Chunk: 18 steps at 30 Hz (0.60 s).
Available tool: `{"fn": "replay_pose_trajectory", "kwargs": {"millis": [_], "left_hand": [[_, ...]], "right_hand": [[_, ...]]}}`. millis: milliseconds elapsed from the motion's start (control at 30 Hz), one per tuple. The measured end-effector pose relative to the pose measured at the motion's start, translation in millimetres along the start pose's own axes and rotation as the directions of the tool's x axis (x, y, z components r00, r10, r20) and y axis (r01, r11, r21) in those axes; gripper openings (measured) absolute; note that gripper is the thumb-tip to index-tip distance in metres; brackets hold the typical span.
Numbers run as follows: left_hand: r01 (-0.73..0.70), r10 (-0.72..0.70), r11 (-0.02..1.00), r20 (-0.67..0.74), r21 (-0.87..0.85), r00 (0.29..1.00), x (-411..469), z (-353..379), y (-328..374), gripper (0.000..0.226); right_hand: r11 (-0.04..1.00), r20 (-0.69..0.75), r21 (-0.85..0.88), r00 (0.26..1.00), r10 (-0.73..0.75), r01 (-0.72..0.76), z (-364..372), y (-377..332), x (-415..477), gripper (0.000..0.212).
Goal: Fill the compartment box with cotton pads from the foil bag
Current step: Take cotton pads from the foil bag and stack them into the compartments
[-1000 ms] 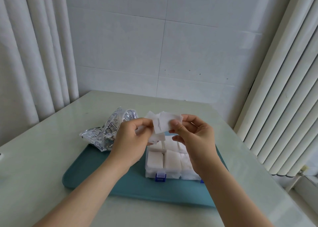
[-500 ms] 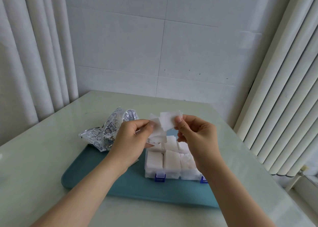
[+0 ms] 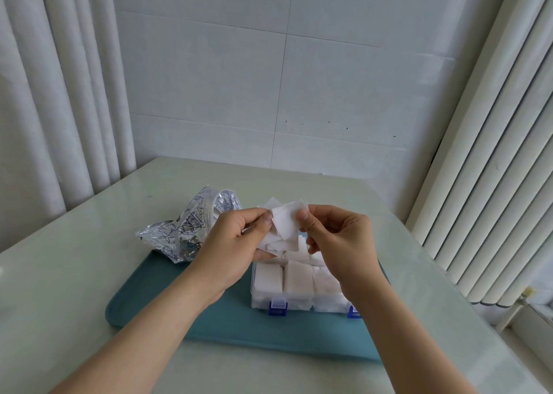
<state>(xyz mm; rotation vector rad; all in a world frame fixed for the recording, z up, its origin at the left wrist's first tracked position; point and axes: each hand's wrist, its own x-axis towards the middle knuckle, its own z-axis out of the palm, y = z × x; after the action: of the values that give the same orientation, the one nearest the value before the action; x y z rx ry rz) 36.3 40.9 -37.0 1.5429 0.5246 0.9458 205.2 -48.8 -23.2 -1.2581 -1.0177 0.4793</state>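
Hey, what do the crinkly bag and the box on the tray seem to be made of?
Foil bag: metallised film, likely; shiny, creased, mirror-like glints. Compartment box: clear rigid plastic, apparently; white pads show through its front wall, blue clips.

Probably a room in a home rather than a workshop or lab: a wall of large white glossy tiles (image 3: 269,79), long pale pleated curtains (image 3: 59,94) hanging at both sides, and a glossy pale-green table (image 3: 59,289) in the daylit corner.
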Motion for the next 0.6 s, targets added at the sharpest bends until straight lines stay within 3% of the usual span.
{"fn": "replay_pose_trajectory", "kwargs": {"millis": [267, 600], "left_hand": [[0.033, -0.036, 0.994, -0.034, -0.102, 0.999, -0.4, 2.0, 4.8, 0.031], [-0.018, 0.014, 0.999, -0.154, -0.027, 0.988, 0.2, 0.5, 2.0, 0.027]], "right_hand": [[1.0, -0.008, -0.008, 1.0, 0.005, -0.005, 0.8, 0.0, 0.2, 0.014], [0.995, 0.006, -0.101, 1.0, -0.024, 0.025, 6.9, -2.7, -5.1, 0.01]]}}
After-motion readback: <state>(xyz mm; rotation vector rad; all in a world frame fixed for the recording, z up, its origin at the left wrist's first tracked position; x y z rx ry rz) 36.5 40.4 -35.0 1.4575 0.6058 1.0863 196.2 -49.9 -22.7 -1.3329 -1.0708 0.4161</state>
